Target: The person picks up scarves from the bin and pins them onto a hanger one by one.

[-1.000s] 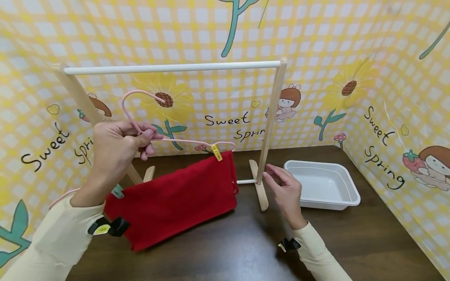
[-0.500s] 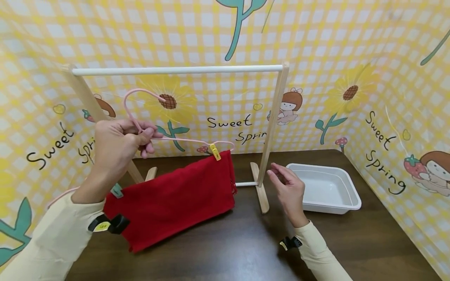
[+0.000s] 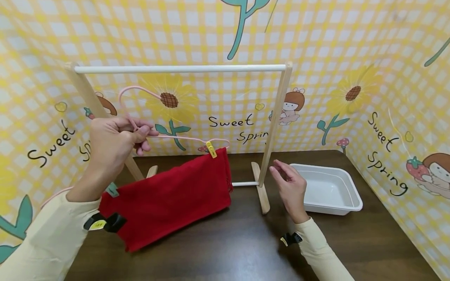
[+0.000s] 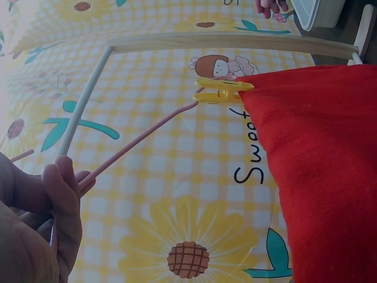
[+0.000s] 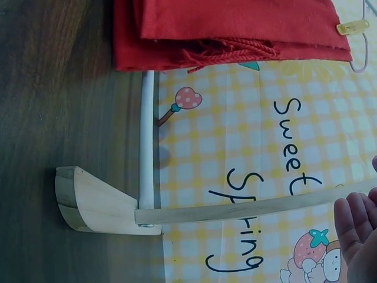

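Observation:
My left hand grips a pink hanger just below its hook, between thumb and curled fingers. From the hanger hangs a folded red scarf with a twisted fringe, tilted lower toward the left. A yellow clothespin clips its right top corner and a green clothespin its left side; my left arm hides part of the hanger there. My right hand holds nothing. Its fingers are loosely bent beside the right post of the drying rack, a small gap away in the head view.
The rack's white top rail spans two wooden posts behind the hanger. A white plastic basin stands right of the rack on the dark wooden table. Yellow checked cloth covers the walls close behind and at the sides.
My left hand has shifted slightly left and up, carrying the hanger and scarf. My right hand has drawn a little to the right, away from the rack's post.

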`<action>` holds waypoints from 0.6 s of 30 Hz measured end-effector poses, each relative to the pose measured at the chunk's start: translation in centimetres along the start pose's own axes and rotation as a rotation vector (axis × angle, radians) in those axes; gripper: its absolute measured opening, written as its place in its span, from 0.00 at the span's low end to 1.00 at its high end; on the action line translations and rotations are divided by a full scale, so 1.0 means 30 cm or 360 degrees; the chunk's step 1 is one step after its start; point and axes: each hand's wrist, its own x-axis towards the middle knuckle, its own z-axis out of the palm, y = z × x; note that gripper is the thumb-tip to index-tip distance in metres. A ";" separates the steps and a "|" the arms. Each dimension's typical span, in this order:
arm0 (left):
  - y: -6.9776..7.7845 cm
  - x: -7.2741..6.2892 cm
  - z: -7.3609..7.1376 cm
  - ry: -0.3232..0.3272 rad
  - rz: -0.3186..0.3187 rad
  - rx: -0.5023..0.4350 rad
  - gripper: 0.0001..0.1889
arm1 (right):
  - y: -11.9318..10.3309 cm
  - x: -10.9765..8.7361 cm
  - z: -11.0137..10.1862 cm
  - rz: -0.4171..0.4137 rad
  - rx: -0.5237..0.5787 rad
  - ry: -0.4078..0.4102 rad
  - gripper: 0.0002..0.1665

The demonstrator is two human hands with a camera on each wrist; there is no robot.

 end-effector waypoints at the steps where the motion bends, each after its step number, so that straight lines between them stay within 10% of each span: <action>1: 0.000 0.000 -0.002 0.0002 -0.0001 -0.0010 0.12 | 0.000 0.003 0.001 0.0003 -0.0004 0.0000 0.15; 18: 0.006 0.004 -0.030 0.0071 0.0021 0.0039 0.10 | 0.024 0.062 0.017 0.0047 0.0061 0.0044 0.15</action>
